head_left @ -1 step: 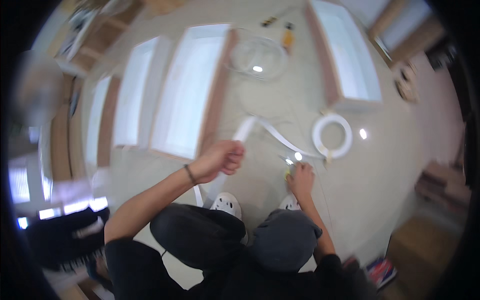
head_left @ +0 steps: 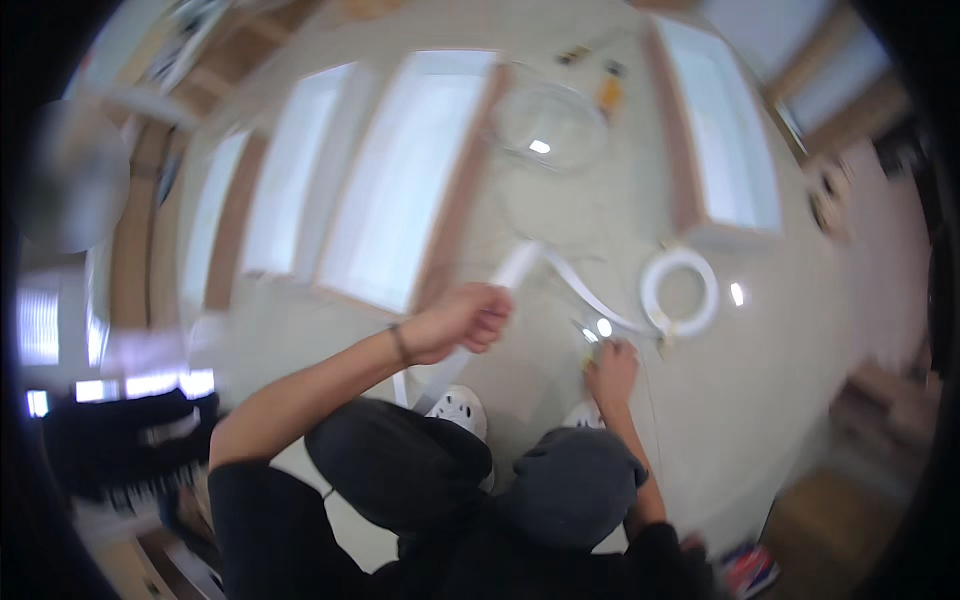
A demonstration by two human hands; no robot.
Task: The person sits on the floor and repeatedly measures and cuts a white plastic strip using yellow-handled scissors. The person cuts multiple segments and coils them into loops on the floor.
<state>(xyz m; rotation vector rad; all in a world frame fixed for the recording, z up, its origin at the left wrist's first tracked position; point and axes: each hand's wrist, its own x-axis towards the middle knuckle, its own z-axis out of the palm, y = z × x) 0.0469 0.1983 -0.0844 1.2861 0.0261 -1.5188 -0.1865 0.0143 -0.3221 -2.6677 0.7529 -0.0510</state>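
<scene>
**Two hands on a white strip, low centre of the frame**

The left hand [head_left: 462, 320] is closed in a fist around a flat white strip [head_left: 575, 285], just below the middle of the frame. The strip arcs rightward to a white roll [head_left: 680, 292] lying on the pale floor [head_left: 800, 400]. The right hand [head_left: 610, 368] sits lower right of centre, fingers curled at the strip's far part beside something small and shiny (too blurred to name). White framed panels [head_left: 400, 180] lie across the upper left.
</scene>
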